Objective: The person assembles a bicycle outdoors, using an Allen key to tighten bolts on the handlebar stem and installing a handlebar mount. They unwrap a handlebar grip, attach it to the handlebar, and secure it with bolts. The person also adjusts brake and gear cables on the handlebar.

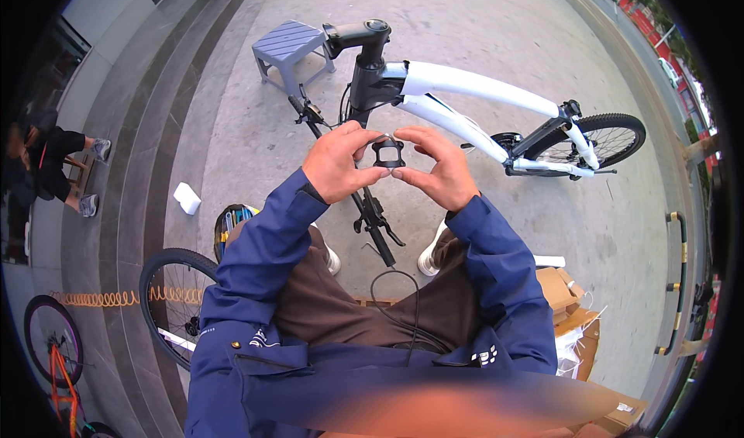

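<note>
Plainly, on the grey ground (511,43) to the left, a dark open bag (218,232) is filled with slim items (235,219) in yellow, blue and green, too small to be made out singly. On the right, brown cardboard (555,289) is heaped in opened pieces, and crumpled white wrapping (570,349) is lodged against it; whether any of this is held inside a box cannot be told. A small black clamp (389,163) is held up in mid-air between the two hands, above the handlebar (377,232) of a bicycle whose frame (465,81) is wrapped in white. The clamp is shaped as a squarish ring, with short lugs drawn out at the corners, and the ground is seen through its open middle. Its left part is pinched by the left hand (335,163), the grip being closed with the thumb below and the forefinger above; its right part is pinched in the same way by the right hand (442,167).
</note>
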A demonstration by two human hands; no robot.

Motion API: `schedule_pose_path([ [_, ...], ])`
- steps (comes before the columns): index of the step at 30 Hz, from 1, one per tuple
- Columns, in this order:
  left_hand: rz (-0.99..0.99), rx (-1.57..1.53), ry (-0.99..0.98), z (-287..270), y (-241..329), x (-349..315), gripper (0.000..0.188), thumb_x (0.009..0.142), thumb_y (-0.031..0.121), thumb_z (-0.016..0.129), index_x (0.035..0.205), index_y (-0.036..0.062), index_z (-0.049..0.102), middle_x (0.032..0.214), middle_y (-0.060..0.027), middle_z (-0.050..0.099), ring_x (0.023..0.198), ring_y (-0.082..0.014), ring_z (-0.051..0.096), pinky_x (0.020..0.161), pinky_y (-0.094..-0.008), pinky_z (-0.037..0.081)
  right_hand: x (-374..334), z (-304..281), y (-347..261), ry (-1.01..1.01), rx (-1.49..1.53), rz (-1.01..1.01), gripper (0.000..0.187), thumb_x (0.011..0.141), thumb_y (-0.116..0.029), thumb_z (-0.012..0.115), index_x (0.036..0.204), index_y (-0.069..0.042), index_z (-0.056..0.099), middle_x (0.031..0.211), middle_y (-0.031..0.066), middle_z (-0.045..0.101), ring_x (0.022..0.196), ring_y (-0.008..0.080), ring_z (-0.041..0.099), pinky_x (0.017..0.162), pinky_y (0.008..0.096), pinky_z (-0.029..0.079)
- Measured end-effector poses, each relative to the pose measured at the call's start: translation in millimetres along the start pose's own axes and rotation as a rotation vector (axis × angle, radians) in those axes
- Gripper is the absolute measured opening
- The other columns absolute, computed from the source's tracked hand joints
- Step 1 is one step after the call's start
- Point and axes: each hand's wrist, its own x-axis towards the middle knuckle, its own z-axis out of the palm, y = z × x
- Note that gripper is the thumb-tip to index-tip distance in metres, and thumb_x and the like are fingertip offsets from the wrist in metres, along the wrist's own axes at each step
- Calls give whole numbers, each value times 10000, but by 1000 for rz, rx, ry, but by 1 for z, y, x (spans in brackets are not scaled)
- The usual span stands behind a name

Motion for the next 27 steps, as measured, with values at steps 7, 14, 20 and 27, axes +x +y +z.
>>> schedule_pose_path([
  [7, -77, -108, 98, 3, -6, 1, 541, 791, 278, 932, 1237, 19, 769, 871, -41, 558, 768, -163, 565, 694, -323, 493, -2, 2, 3, 130, 127, 25, 390, 1036, -206, 771, 1385, -41, 717, 1353, 140, 746, 1248, 250, 718, 1044, 360, 566],
  [14, -416, -491, 97, -1, -12, 1, 575, 852, 330, 933, 1272, -12, 739, 951, 28, 606, 801, -82, 541, 713, -273, 486, -7, -4, 7, 256, 195, 94, 301, 1136, -246, 650, 1171, 8, 809, 1059, 100, 833, 1013, 170, 770, 944, 317, 586],
  [20, -541, -903, 24, -17, -6, -1, 503, 944, 289, 869, 1329, 11, 704, 1004, 26, 668, 784, -28, 532, 607, -220, 358, -15, -9, 12, 196, 333, 209, 457, 1144, -378, 636, 949, -1, 806, 855, 59, 771, 808, 114, 701, 775, 282, 555],
  [27, -519, -854, 22, -16, -5, 0, 530, 938, 300, 874, 1349, 19, 693, 1011, 28, 659, 766, -16, 505, 586, -212, 326, -13, -5, 13, 258, 385, 195, 448, 1160, -410, 597, 1065, -7, 769, 810, 22, 722, 770, 92, 670, 741, 265, 532],
])
